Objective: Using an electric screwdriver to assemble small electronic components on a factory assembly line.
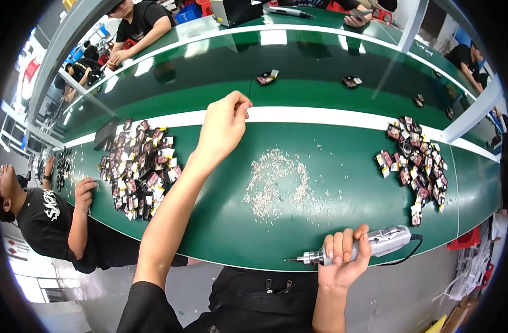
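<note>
A: What are the hands doing?

B: The right hand (343,261) is wrapped around a grey screwdriver (356,251) at the near edge of the table (220,222), bit pointing toward the left arm. The left hand (223,125) is raised above the table, well ahead of the right one, with fingertips pinched together. Whether anything sits between them is too small to tell.

A: What lies around them?

B: Between the two hands, a loose scatter of screws (276,186) on the green surface. Just left of the left forearm, a big pile (140,169) of small red-and-black parts. Far right of the right hand, a second heap (418,164) of the same. Beyond the left hand, past a white stripe, a few single parts (267,78) lie well apart.

A: Anything in the way?

B: The left forearm crosses the near edge of the pile and covers a little of it. Nothing lies between the screwdriver and the screws.

A: What is hard to see?

B: The screwdriver's cord (409,252) drops over the table edge and is lost. Another person's hand (84,191) rests on the table left of the pile; other people sit at the far side, cut off by the rim. The parts are too small to make out singly.
</note>
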Motion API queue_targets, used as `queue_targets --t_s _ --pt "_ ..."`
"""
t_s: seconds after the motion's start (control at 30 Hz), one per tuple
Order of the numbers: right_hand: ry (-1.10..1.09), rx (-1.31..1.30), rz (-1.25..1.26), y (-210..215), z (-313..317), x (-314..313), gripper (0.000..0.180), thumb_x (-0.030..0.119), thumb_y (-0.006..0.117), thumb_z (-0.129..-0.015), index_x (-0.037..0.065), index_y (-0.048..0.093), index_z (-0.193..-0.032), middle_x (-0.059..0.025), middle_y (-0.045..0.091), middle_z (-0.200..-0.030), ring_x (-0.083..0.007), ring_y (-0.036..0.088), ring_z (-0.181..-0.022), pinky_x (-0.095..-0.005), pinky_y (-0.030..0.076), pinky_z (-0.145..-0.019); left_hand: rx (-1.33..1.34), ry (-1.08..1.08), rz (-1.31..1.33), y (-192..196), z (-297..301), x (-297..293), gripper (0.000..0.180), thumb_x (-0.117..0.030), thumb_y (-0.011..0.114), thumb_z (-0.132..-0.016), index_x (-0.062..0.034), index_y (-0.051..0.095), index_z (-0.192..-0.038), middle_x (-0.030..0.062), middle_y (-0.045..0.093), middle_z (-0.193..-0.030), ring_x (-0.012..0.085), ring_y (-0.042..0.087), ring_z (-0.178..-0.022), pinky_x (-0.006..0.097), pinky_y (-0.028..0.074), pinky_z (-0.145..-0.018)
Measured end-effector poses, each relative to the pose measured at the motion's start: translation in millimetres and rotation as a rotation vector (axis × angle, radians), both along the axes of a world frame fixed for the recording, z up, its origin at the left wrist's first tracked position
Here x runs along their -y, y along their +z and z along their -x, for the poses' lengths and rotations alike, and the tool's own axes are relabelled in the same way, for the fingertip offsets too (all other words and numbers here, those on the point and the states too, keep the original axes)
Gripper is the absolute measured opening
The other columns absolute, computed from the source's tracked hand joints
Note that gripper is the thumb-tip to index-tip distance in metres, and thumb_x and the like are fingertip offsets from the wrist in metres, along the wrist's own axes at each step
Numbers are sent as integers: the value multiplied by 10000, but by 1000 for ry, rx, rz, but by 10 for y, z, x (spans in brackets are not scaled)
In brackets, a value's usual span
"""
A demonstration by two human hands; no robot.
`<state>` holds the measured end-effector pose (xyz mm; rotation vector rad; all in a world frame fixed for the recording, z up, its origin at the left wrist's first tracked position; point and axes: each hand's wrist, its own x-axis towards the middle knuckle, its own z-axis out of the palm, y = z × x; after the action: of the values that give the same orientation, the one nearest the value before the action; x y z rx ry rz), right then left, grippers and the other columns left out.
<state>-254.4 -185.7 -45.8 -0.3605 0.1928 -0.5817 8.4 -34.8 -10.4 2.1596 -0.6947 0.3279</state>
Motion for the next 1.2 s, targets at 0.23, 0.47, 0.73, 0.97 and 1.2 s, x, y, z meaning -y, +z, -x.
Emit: queue_targets --t_s 0.23,0.47,0.73,0.97,1.2 --pt "102 61 40 -92 34 112 133 198 454 -929 86 429 -864 13 350 -496 -93 341 -395 -271 364 -462 115 266 -566 -236 -913 614 371 -259 634 -809 39 515 -995 223 599 -898 378 614 -845 450 511 -723" --pt "155 59 34 -84 37 106 146 210 449 -937 85 427 -865 15 354 -513 -88 342 -403 -271 369 -479 435 139 -693 -495 -1249 524 307 -131 570 -840 47 516 -1084 238 565 -987 400 550 -996 443 482 -849" --pt "221 174 1 -135 76 195 149 224 431 -934 87 433 -874 9 371 -531 -102 370 -437 -279 373 -517 332 -346 -307 -73 -201 417 347 31 555 -796 31 558 -1143 171 563 -1126 352 513 -1041 370 424 -914" --pt "262 86 115 -111 340 183 195 272 452 -949 104 416 -858 30 369 -507 -89 374 -406 -262 373 -475 235 -693 -289 -197 1603 94 481 57 624 -630 56 570 -1108 169 550 -1177 334 563 -967 406 500 -788" --pt "316 124 100 -154 515 -8 174 243 425 -943 80 447 -887 12 385 -517 -104 384 -400 -274 382 -482 94 -669 -276 -263 1920 120 393 57 644 -632 72 598 -1022 138 586 -1103 296 563 -912 338 506 -713"
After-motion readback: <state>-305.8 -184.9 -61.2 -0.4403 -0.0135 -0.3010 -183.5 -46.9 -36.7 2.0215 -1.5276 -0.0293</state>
